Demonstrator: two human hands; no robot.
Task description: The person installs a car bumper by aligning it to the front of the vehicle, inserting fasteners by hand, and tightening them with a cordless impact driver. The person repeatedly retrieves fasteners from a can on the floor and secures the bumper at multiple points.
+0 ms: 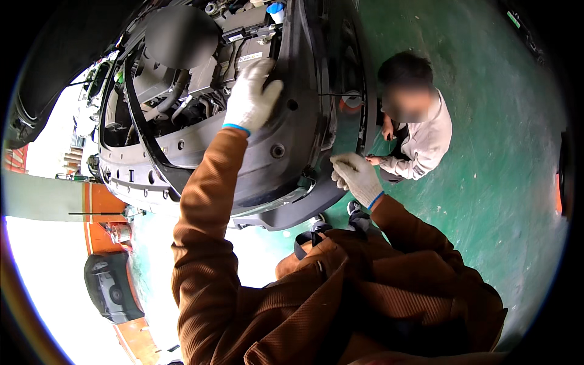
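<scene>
My left hand (252,97), in a white knit glove with a blue cuff, lies flat over the right side of the engine bay. Its thumb stands apart from the fingers, and it holds nothing. Just beyond the fingertips is the car battery (250,55), a dark box with a pale label. My right hand (358,177), gloved alike, is by the car's front corner, above the dark bumper (316,204). Its fingers are curled in, and whatever they may hold is hidden. Black plastic trim (255,149) covers the front edge of the engine bay.
Another person (420,131) in a light top crouches by the fender at the right, both hands low near the car. A raised dark hood (61,55) hangs at upper left. A blue reservoir cap (275,8) shows beyond the battery. Green floor (486,152) spreads right.
</scene>
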